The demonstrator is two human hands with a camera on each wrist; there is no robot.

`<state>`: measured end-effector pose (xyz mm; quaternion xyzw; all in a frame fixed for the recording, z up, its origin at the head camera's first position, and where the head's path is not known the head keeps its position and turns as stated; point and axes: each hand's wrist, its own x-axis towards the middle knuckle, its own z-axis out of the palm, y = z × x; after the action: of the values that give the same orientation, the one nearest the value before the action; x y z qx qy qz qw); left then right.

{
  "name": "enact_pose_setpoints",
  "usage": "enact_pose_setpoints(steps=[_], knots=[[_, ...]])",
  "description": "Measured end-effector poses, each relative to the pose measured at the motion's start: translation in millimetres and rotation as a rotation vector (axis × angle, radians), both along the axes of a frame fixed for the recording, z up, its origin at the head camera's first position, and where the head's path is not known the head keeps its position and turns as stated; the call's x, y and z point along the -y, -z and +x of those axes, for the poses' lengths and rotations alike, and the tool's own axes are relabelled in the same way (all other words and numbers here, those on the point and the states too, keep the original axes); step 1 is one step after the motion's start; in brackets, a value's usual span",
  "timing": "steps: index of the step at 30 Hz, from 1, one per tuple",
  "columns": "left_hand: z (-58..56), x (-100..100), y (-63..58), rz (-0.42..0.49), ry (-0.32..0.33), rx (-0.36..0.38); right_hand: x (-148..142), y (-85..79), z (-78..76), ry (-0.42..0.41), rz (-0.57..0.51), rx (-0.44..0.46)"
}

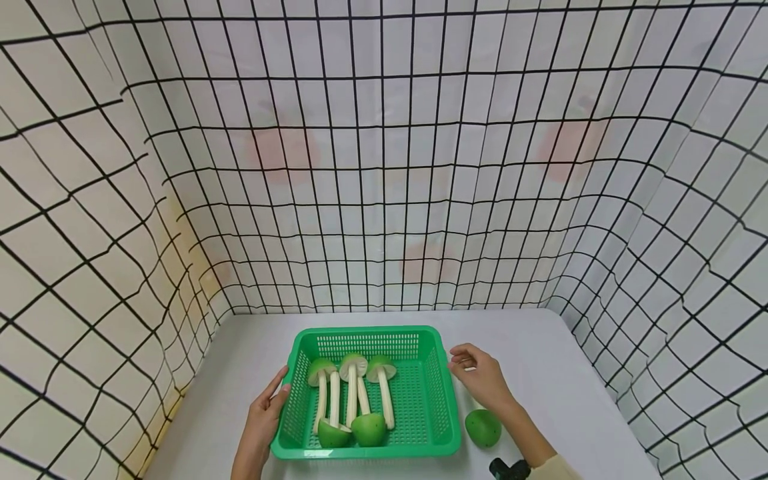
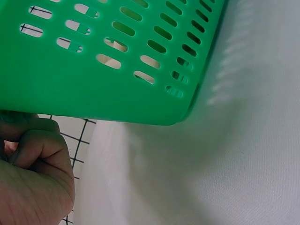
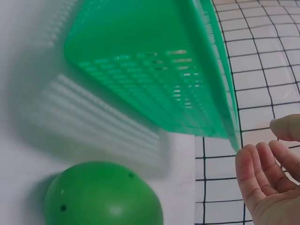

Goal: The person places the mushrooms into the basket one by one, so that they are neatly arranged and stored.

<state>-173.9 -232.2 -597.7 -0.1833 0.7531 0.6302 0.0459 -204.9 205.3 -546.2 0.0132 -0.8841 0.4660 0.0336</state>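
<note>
A green plastic basket [image 1: 429, 450] with slotted walls sits on the white table. Several mushrooms with green caps [image 1: 369, 430] and long white stems [image 1: 385, 400] lie inside, toward its left half. At the left rim, my left hand [image 1: 264, 413] grips the basket edge; in the left wrist view its fingers [image 2: 44, 145] curl at the rim. Beside the right rim is my right hand [image 1: 480, 377], fingers loosely bent and holding nothing. In the right wrist view its fingertips [image 3: 244, 157] come right at the rim. One more mushroom [image 1: 483, 428] lies outside the basket, its stem partly hidden behind my right arm.
A black grid of lines covers the pale walls [image 1: 384, 200] at the back and on both sides of the table [image 1: 240, 347]. A black device [image 1: 510, 469] sits at my right wrist, near the cream sleeve [image 1: 555, 469].
</note>
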Motion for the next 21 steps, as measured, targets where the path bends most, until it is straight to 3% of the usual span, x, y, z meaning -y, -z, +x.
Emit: enact_pose_setpoints(steps=[21], knots=[[0.4, -0.7, -1.0, 0.032, -0.007, -0.024, -30.4, 29.9, 4.0, 0.048, 0.036, 0.000]])
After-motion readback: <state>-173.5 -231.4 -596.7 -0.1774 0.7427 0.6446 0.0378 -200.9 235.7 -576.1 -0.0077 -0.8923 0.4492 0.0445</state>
